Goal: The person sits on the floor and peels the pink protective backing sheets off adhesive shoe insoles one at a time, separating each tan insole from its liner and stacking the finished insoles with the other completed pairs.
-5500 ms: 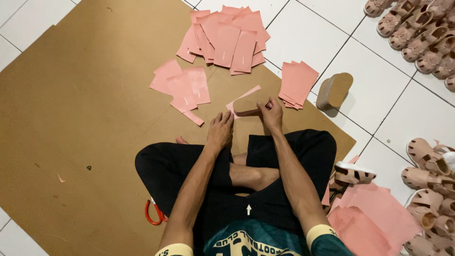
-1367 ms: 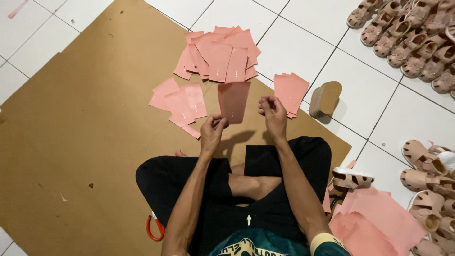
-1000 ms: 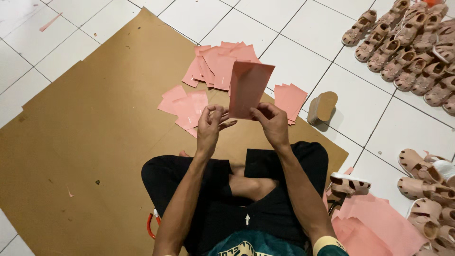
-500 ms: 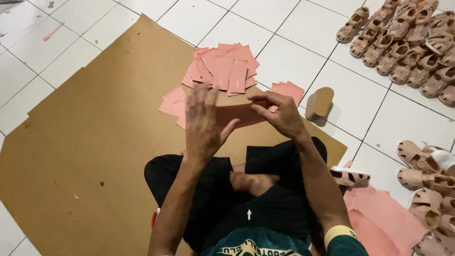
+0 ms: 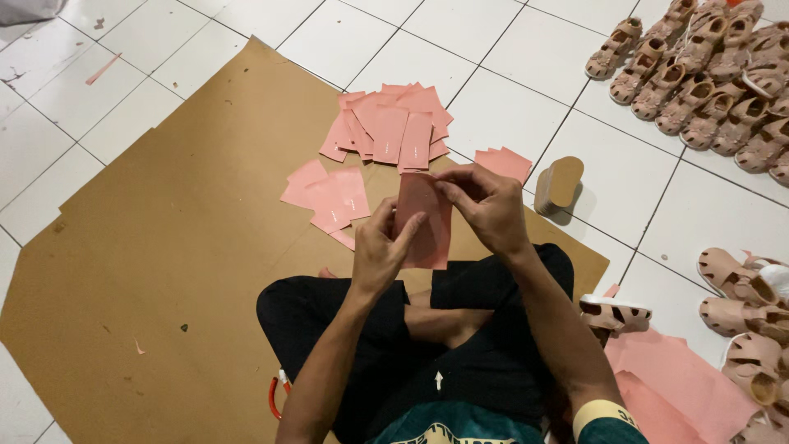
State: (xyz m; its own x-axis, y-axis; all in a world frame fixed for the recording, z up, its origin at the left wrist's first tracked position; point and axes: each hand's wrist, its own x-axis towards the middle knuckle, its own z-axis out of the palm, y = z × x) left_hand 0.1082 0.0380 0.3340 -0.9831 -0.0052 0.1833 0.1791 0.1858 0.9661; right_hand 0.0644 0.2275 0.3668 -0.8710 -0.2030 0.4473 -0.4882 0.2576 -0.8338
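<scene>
Both my hands pinch 1 pink paper sheet [image 5: 426, 220] at the centre of the frame, held upright above my crossed legs: the left hand [image 5: 380, 255] grips its lower left edge, the right hand [image 5: 486, 205] its top right corner. Behind it, on the brown cardboard [image 5: 164, 247], lie 3 piles of pink sheets [image 5: 390, 130]. A cork-coloured block [image 5: 559, 184] stands right of my hands. Rows of beige sandals [image 5: 707, 66] fill the upper right.
</scene>
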